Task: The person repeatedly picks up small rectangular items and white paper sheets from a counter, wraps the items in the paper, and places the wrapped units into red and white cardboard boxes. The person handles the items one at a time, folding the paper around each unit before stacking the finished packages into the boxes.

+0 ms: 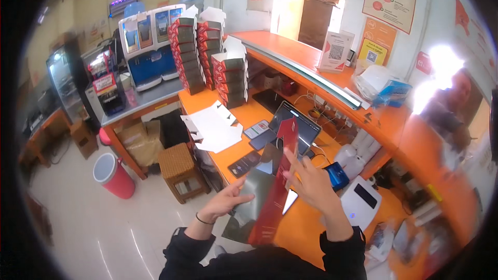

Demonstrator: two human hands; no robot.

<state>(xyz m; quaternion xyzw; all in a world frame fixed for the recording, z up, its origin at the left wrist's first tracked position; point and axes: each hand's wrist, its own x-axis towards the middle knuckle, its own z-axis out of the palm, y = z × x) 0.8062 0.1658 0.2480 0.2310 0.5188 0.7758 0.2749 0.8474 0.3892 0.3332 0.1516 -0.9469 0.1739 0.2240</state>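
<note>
Before my chest is a partly folded cardboard box, its side panel red and its broad panel dark grey-green and glossy. My left hand is at the edge of the dark panel, thumb lying over the surface. On the other side, my right hand has its fingers spread along the upper edge of the red panel. The box is tilted up between both hands, and its lower end reaches my body. Flat white cardboard blanks lie on the orange table to the left.
Tall stacks of red-and-dark boxes stand at the back. Phones and a tablet lie close beyond the box. A white device sits right. A wooden stool and red bin are left. A person leans at the counter.
</note>
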